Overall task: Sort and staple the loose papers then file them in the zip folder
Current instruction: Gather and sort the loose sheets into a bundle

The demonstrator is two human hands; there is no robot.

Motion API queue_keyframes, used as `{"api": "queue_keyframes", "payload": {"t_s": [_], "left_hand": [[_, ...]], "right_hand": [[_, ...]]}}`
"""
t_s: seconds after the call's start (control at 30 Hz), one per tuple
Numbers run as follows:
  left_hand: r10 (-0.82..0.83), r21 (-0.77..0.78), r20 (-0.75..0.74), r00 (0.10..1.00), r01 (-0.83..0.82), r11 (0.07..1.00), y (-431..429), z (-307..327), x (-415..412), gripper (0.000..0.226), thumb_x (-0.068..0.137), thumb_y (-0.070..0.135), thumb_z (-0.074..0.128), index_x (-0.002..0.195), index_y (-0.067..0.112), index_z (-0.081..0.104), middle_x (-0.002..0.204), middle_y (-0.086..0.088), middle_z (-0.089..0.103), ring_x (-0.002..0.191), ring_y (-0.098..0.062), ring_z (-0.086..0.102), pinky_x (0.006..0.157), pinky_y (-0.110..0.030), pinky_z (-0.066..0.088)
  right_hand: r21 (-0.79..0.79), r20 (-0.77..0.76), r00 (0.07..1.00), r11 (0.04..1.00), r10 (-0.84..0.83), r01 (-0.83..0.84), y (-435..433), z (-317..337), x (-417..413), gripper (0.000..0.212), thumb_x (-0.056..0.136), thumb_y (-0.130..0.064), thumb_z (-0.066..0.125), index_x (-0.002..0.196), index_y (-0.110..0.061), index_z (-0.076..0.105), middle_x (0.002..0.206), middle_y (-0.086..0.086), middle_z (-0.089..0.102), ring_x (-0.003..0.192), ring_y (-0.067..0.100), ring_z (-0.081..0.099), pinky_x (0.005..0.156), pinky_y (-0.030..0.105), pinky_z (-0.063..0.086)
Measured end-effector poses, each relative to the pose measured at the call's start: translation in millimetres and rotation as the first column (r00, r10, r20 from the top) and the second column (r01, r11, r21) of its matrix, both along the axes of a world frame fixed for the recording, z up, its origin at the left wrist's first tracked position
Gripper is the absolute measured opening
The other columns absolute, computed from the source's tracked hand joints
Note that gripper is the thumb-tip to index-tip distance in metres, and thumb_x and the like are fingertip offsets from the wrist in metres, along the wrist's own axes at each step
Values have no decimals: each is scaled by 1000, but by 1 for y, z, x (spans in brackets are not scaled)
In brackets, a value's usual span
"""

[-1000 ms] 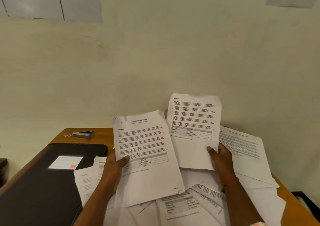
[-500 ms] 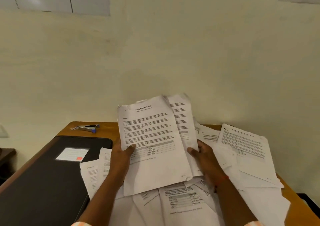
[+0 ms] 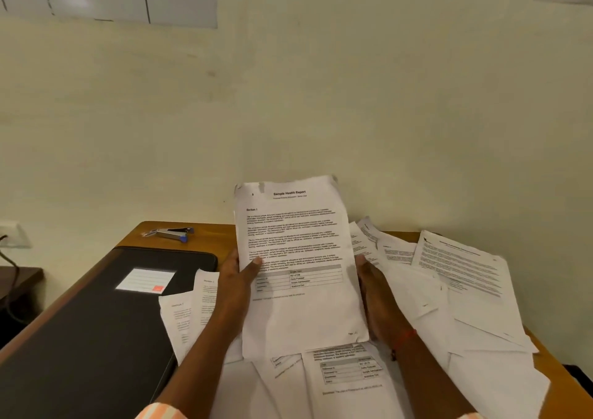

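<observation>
I hold a small set of printed sheets headed "Sample Health Report" upright above the table. My left hand grips its left edge with the thumb on the front. Along the right edge sits my right hand, fingers behind the sheets. Several loose papers lie scattered under and to the right of my hands. The black zip folder with a white label lies closed on the left. A silver stapler with blue trim rests at the table's far left corner.
The wooden table stands against a cream wall. A dark side surface with a cable shows at the far left. More sheets overlap the folder's right edge.
The two separate sheets in my hands came together: the right-hand sheet slid behind the left-hand one, and both hands now hold one aligned set.
</observation>
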State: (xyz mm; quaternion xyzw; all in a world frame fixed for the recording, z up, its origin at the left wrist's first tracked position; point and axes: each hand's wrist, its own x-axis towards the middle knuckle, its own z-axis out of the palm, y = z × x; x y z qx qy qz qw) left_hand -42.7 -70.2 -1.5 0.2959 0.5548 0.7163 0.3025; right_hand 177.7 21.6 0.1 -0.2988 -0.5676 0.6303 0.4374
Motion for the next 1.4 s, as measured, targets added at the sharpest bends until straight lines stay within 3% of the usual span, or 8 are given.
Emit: {"api": "queue_keyframes", "payload": {"t_s": [0.27, 0.43, 0.67, 0.83, 1.0, 1.07, 1.2, 1.4], "left_hand": [[63, 228, -133, 989, -31, 973, -11, 52, 7, 31, 98, 1, 53, 117, 26, 57, 110, 5, 69, 93, -12, 72, 68, -22, 59], [54, 215, -184, 982, -13, 976, -10, 40, 13, 26, 98, 13, 59, 113, 34, 55, 107, 8, 69, 92, -10, 72, 66, -21, 58], [2, 16, -220, 976, 2, 1000, -6, 21, 14, 27, 95, 33, 63, 120, 32, 53, 113, 4, 66, 93, -19, 71, 64, -24, 59], [-56, -63, -299, 953, 39, 997, -14, 17, 16, 17, 100, 25, 59, 103, 40, 51, 100, 18, 63, 89, -9, 67, 67, -23, 54], [-8, -102, -159, 987, -9, 995, -20, 20, 3, 27, 99, 24, 63, 125, 25, 56, 108, 10, 67, 93, -12, 68, 72, -29, 56], [-32, -184, -81, 996, 16, 983, -24, 12, -1, 28, 99, 24, 63, 126, 26, 56, 116, 4, 68, 100, -20, 69, 82, -39, 58], [-16, -266, 2, 1000, 16, 964, -44, -9, 2, 17, 102, 16, 58, 113, 29, 59, 106, 4, 69, 93, -19, 67, 80, -38, 54], [-29, -326, -109, 994, -8, 946, -54, -26, 4, 27, 101, 19, 59, 128, 22, 61, 127, -3, 68, 108, -27, 65, 100, -46, 52]], "right_hand": [[388, 14, 985, 909, -173, 154, -7, 42, -4, 31, 95, -13, 65, 123, -27, 59, 115, -13, 72, 105, 3, 68, 84, 18, 55], [274, 62, 984, 950, -170, 147, -9, 19, -11, 52, 84, -36, 78, 131, -28, 57, 125, -6, 69, 114, 16, 66, 95, 40, 57], [209, 86, 982, 967, -166, 145, -11, -3, -16, 29, 88, -12, 74, 108, -31, 65, 99, -24, 74, 97, -2, 69, 73, 13, 55], [187, 129, 982, 976, -141, 115, -17, -10, -18, 32, 88, -17, 75, 119, -23, 67, 111, -9, 75, 107, 10, 70, 89, 28, 58], [130, 133, 974, 977, -184, 167, -8, 15, -2, 29, 103, -39, 51, 105, -16, 69, 100, 1, 77, 93, 18, 73, 79, 33, 59], [257, 382, 821, 902, -425, 347, 13, 13, 9, 29, 100, -40, 58, 95, -12, 65, 95, 5, 75, 92, 25, 71, 77, 37, 57], [484, 848, 149, 857, -509, 177, 35, -3, 36, 72, 84, -65, 63, 132, -12, 51, 133, 17, 54, 125, 36, 50, 102, 44, 41], [335, 936, 52, 929, -347, 157, 36, -13, 39, 101, 67, -81, 67, 139, -15, 41, 139, 15, 48, 132, 35, 42, 108, 47, 34]]}}
